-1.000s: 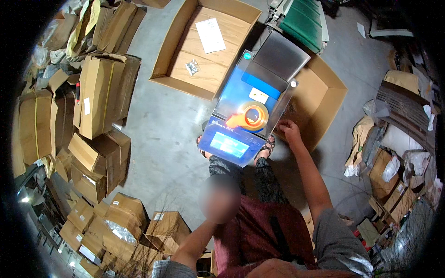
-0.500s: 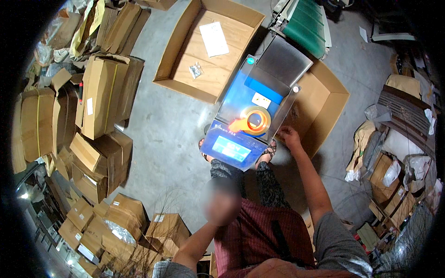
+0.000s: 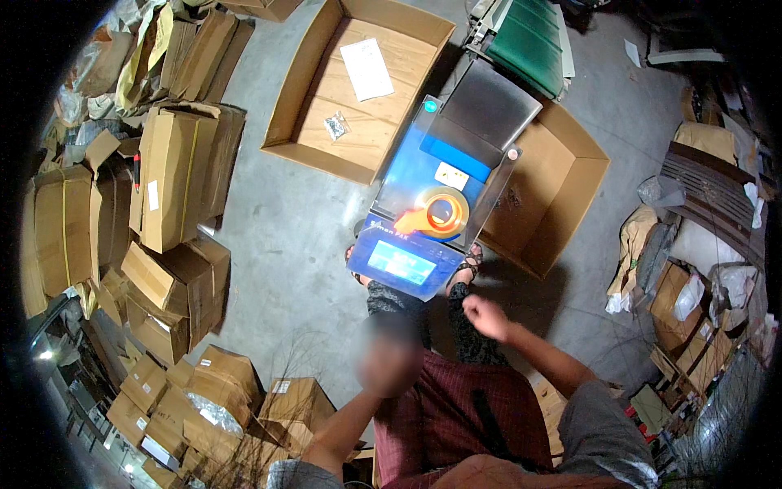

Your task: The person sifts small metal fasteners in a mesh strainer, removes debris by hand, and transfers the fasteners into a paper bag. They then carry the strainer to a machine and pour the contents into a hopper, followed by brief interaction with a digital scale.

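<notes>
My right hand [image 3: 486, 317] hovers above my right knee, its fingers curled closed; whether anything small is inside them is hidden. A blurred patch covers my left hand [image 3: 389, 356], which is raised near my chest, so its fingers cannot be made out. In front of my knees stands a machine with a lit blue screen panel [image 3: 401, 262]. On its top rests an orange tape dispenser [image 3: 417, 220] with a roll of tape. Behind that lies a dark metal plate [image 3: 491, 99]. Neither hand touches the machine.
A large open carton [image 3: 322, 167] holds a white sheet [image 3: 366, 69] and a small clear bag [image 3: 336, 125]. Another open carton [image 3: 562, 200] stands right of the machine, with small dark pieces inside. A green conveyor belt [image 3: 525, 45] is beyond. Stacked cartons [image 3: 183, 179] line the left.
My right hand has drawn back from the right-hand carton's near edge toward my right knee, and its fingers have curled in. The view has shifted slightly. My left hand stays raised.
</notes>
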A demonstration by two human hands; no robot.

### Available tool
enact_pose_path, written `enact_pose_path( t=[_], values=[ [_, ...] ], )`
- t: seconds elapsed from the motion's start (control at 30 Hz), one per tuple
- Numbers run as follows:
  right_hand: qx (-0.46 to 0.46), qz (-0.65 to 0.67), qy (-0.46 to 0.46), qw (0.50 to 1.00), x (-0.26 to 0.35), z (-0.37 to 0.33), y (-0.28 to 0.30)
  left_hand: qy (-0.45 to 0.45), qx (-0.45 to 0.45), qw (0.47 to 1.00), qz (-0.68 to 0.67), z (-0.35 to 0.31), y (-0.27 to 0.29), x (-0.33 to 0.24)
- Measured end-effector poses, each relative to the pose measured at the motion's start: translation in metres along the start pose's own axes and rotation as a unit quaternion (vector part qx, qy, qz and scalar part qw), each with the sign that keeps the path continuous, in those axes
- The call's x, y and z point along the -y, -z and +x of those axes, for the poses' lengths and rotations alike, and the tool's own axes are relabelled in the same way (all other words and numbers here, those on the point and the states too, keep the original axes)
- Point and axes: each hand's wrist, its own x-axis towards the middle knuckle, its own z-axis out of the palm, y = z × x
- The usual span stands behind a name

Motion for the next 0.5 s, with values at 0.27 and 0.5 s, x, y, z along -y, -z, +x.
enact_pose_path(
  t=[0.27,0.5],
  values=[
    [0.148,-0.15,0.223,0.952,0.031,-0.124,-0.031,0.013,-0.063,0.984,0.167,-0.012,-0.019,0.0],
    [0.111,-0.189,0.259,0.94,0.031,-0.134,-0.02,0.331,0.535,0.713,-0.311,0.131,0.074,0.038]
  ],
)
